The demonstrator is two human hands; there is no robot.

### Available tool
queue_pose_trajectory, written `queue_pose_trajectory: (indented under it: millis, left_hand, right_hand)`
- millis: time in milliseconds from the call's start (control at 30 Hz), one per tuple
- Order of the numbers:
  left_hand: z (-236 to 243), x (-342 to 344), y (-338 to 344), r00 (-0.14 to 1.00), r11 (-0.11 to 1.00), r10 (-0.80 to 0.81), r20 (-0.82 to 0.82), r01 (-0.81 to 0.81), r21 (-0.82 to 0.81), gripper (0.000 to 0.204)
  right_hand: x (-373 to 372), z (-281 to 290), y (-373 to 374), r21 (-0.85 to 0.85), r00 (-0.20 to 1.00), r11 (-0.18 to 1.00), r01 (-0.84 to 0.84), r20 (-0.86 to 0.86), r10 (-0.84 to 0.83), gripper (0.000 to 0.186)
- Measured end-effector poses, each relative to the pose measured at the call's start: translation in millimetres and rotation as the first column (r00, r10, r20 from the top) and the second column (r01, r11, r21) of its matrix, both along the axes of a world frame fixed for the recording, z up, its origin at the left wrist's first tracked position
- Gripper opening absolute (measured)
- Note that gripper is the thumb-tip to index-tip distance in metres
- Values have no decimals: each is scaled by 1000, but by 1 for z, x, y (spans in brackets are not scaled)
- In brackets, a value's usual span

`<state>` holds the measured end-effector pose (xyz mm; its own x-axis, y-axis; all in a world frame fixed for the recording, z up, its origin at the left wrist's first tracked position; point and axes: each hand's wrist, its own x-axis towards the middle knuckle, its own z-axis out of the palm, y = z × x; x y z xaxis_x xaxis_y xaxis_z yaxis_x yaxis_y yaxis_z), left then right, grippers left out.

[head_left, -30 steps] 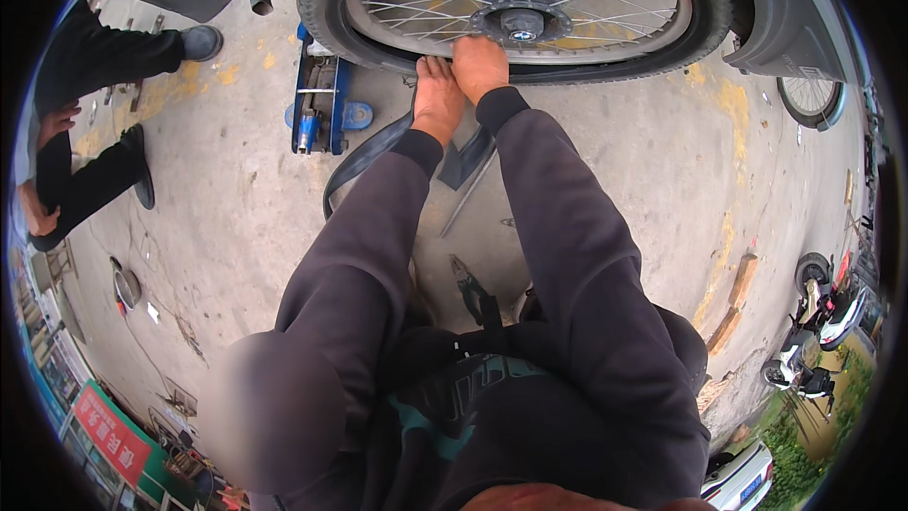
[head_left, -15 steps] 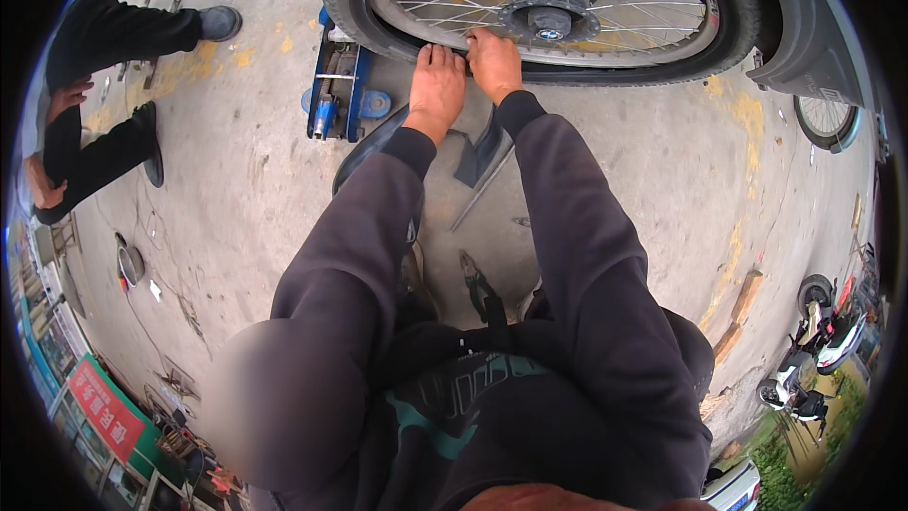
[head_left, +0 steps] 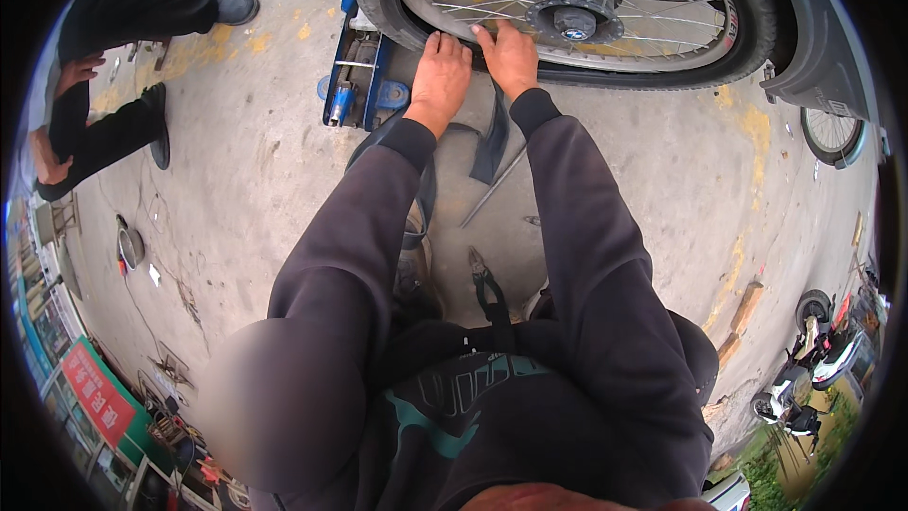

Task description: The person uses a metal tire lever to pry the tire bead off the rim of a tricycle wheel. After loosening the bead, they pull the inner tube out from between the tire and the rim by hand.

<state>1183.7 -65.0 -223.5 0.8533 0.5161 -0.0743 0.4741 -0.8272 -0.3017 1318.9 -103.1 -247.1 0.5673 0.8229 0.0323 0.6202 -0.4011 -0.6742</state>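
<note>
A spoked wheel (head_left: 605, 0) with a black tyre (head_left: 757, 47) fills the top of the view, its hub at the middle. My left hand (head_left: 440, 76) presses on the lower edge of the tyre, fingers curled over it. My right hand (head_left: 509, 57) grips the same stretch of tyre just to the right, thumb towards the rim. A loose black rubber strip (head_left: 492, 147) hangs below my hands onto the concrete. Both arms wear dark sleeves.
A blue jack (head_left: 355, 76) lies left of the wheel. A thin metal rod (head_left: 492, 189) and green-handled pliers (head_left: 487, 289) lie on the concrete floor (head_left: 246, 189) between my arms. A person in black crouches at the far left (head_left: 104, 132). Another wheel (head_left: 832, 132) and scooters (head_left: 804, 369) stand on the right.
The view has closed in on the wheel. Both hands slid a little along the tyre's lower edge and stay pressed on it.
</note>
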Motion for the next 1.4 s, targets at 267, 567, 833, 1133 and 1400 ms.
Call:
queue_pose_trajectory:
  millis: [267,567,833,1133,1400]
  left_hand:
    - [-4,-6,4,998,997,-35,61,31,69,28]
    - [-5,-5,2,998,999,-30,54,27,46,26]
    - [-2,-1,1,999,1000,-22,35,21,23,25]
    - [-4,1,3,997,999,-39,70,37,38,24]
    - [-4,-3,4,998,998,-42,47,40,46,25]
  right_hand:
    - [0,-6,6,54,989,997,-57,-134,64,34]
    - [-1,-10,8,1,970,997,-72,-235,71,35]
    - [4,-15,8,7,973,997,-80,-215,79,38]
    - [7,-19,7,34,966,997,-72,-248,78,42]
    - [-1,0,4,63,963,997,-35,-264,51,30]
